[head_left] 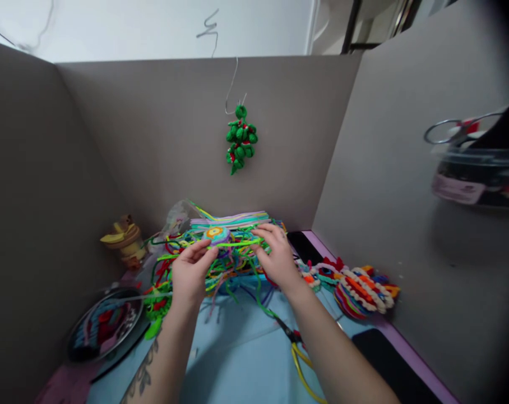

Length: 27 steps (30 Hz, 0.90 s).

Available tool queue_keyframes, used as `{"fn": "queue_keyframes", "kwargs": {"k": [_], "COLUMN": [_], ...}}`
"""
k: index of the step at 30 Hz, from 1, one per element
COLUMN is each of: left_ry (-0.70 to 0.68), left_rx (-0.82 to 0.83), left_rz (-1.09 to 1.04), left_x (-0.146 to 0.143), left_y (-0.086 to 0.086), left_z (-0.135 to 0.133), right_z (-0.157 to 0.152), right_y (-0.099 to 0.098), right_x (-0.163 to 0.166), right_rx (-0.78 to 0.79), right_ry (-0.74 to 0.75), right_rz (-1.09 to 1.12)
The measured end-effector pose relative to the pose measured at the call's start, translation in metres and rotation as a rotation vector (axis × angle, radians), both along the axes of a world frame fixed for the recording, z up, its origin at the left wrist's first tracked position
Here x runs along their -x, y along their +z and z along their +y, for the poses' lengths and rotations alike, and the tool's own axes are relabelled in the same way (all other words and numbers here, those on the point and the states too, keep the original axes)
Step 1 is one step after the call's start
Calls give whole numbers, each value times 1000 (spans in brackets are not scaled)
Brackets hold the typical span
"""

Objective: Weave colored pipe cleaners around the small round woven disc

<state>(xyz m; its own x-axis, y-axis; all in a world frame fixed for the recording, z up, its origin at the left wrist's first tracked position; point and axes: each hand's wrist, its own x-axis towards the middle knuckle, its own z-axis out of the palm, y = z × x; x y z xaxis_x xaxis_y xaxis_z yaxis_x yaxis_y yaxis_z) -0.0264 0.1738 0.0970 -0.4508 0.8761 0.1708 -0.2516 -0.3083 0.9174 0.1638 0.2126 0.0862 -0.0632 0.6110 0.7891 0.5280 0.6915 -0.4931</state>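
1. The left hand (pixel 191 270) pinched the left end of a lime-green strip (pixel 236 244) between thumb and fingers
2. The right hand (pixel 277 258) grasped the strip's other end, so it stretched almost level between the two hands
3. A round piece (pixel 214 233) with an orange and yellow flower pattern sat just beside the left fingertips; whether that hand held it too, I could not tell
4. Behind and below the strip, a tangled multicoloured heap (pixel 225 276) lay on the blue tabletop (pixel 241 359), with a bundle of straight pastel strands (pixel 233 220) at its back
5. Yellow-handled pliers or scissors (pixel 295 338) lay near the right forearm, a dark green strand (pixel 259 297) reaching their tips
6. A round dish (pixel 105 325) with knitted-looking pieces stood at the left, and a striped bundle (pixel 364 292) at the right
7. A green ornament (pixel 241 140) hung from a wire on the grey back panel (pixel 162 129)
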Motion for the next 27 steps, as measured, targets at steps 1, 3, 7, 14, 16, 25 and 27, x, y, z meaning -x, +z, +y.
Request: {"fn": "queue_keyframes", "kwargs": {"k": [1,3,7,14,16,25,27], "left_ry": [12,34,28,57,67,416,537], "left_rx": [-2,-11,-37,-54,-78,-356,-377], "left_rz": [-23,-73,-150,-194,-226,-236,-155], "left_x": [3,9,16,20,24,74,80], "left_y": [2,7,14,17,19,37,43], "left_z": [1,1,2,2,3,-7,-15], "right_z": [3,9,10,-1,-2,1,4], "right_y": [0,-1,-5,-9,-10,0,3], "right_x": [-5,-14,-15,3,3,-12,-23], "right_rx": [33,161,534,676,678,575,565], "right_ry": [-37,-73,146,253,240,70,-48], "right_rz": [-1,-5,-45,-373,-482,-516,-501]}}
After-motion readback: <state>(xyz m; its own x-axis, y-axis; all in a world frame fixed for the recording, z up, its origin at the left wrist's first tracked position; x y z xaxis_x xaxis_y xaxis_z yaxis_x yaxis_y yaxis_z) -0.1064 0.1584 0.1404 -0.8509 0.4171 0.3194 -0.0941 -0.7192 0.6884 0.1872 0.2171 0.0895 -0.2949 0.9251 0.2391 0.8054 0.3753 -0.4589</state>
